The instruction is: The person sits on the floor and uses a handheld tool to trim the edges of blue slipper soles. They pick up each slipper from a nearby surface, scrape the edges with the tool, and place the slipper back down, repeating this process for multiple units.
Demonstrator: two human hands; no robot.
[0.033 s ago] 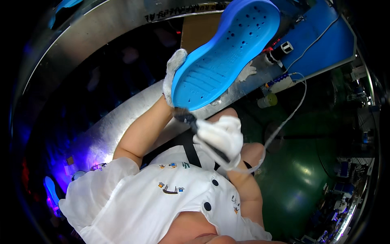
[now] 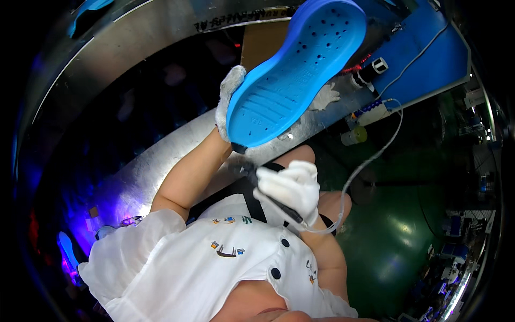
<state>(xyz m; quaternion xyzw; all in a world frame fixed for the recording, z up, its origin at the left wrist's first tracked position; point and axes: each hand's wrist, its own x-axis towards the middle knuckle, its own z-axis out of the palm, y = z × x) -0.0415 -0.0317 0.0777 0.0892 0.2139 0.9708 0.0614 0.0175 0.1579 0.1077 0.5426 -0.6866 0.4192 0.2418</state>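
A bright blue shoe sole (image 2: 268, 107), its heel end low and its wide, holed toe end high, is held up in front of me. My left hand (image 2: 229, 96), in a pale knit glove, grips its left edge; the thumb shows and the other fingers are hidden behind. Below the heel, my right hand (image 2: 292, 188) in a white glove is closed around a slim dark brush (image 2: 248, 170). A thin tube (image 2: 370, 161) runs from the handle's rear end. Its dark tip is smeared by motion and sits just under the heel, apart from it.
Behind the sole runs a metal bench edge (image 2: 161, 145). A loose white glove (image 2: 325, 97), a black-and-white cylinder (image 2: 370, 71) and a small yellow-capped jar (image 2: 354, 136) are at the right. Beyond is a blue board (image 2: 429, 59). Another blue sole (image 2: 66, 248) is at far left.
My right hand and the brush have dropped slightly, and the tip has come away from the sole's heel edge. The left hand and sole have hardly moved.
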